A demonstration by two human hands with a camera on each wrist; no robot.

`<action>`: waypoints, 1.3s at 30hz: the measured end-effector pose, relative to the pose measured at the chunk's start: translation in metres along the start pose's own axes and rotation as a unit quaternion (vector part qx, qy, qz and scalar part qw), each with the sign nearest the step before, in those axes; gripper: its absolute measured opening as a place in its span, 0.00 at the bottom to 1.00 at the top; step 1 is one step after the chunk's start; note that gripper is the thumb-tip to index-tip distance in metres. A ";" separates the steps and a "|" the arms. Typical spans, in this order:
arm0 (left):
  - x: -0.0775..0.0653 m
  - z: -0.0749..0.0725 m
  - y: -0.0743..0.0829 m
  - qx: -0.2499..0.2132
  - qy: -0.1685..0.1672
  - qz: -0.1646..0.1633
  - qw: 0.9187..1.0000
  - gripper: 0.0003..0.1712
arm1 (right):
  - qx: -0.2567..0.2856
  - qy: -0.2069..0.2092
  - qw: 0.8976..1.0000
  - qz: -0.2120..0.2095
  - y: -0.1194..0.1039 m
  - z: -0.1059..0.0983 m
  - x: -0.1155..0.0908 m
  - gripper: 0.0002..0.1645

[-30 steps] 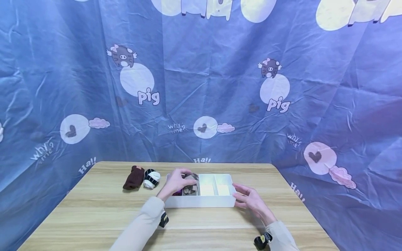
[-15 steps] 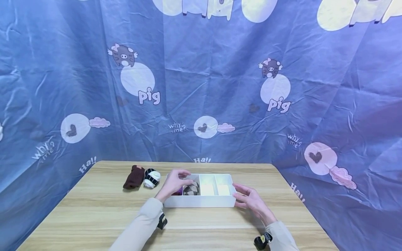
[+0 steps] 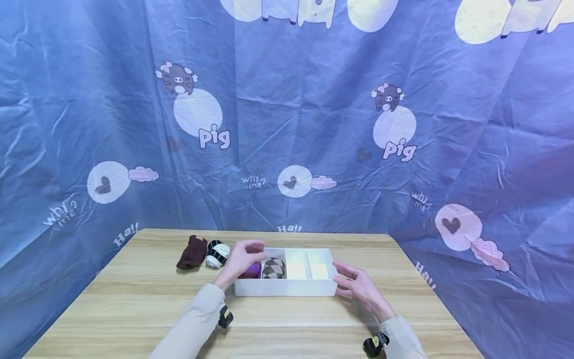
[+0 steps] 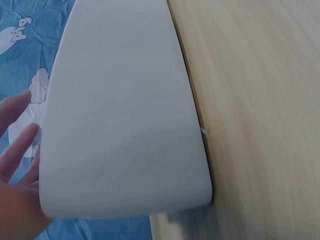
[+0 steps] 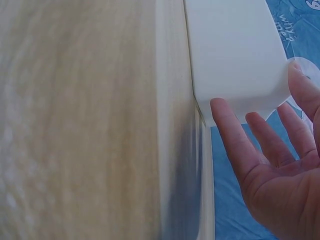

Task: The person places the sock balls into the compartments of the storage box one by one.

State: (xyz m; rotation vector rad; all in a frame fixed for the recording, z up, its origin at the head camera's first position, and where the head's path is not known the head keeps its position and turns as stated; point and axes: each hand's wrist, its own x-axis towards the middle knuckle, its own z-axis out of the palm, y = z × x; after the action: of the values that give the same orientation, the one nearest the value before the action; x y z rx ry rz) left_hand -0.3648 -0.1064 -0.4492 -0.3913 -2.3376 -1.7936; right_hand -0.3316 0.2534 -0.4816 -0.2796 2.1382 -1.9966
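A white divided box [image 3: 287, 287] stands on the table. Its leftmost compartment contains a purple rolled sock [image 3: 252, 270], partly covered by my left hand [image 3: 241, 260]. In the compartment beside it sits a brown-and-beige checkered rolled sock [image 3: 273, 269]. My left hand hovers over the box's left end, fingers loosely bent and holding nothing. Against the box's right end rest the extended fingers of my right hand [image 3: 358, 288]; the right wrist view shows these fingertips [image 5: 218, 105] at the white end wall [image 5: 242, 55].
Left of the box lie a dark maroon rolled sock [image 3: 193, 253] and a black-and-white rolled sock [image 3: 217, 254]. The two right compartments [image 3: 296, 264] show bare white floors. Behind the wooden table [image 3: 287, 329] hangs a blue printed cloth [image 3: 287, 124].
My left hand has let go of the checkered sock and moved left, leaving it in the second compartment. The right hand has stayed at the box's right end.
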 end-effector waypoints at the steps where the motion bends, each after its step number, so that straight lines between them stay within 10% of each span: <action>1: 0.000 -0.002 0.000 -0.006 0.003 0.000 1.000 0.20 | -0.001 -0.001 1.000 0.000 0.000 0.000 0.000 0.42; 18: -0.016 -0.045 -0.013 -0.014 0.071 0.010 0.997 0.21 | 0.002 0.009 1.000 -0.002 0.001 0.000 0.000 0.41; 39: -0.033 -0.104 -0.038 -0.030 0.119 -0.065 0.990 0.28 | 0.010 0.002 1.000 -0.004 0.002 -0.001 0.001 0.41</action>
State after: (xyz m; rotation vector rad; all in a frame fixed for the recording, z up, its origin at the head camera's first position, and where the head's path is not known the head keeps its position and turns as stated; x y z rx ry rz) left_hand -0.3472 -0.2196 -0.4665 -0.0290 -2.1937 -1.8565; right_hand -0.3330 0.2543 -0.4835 -0.2822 2.1207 -2.0247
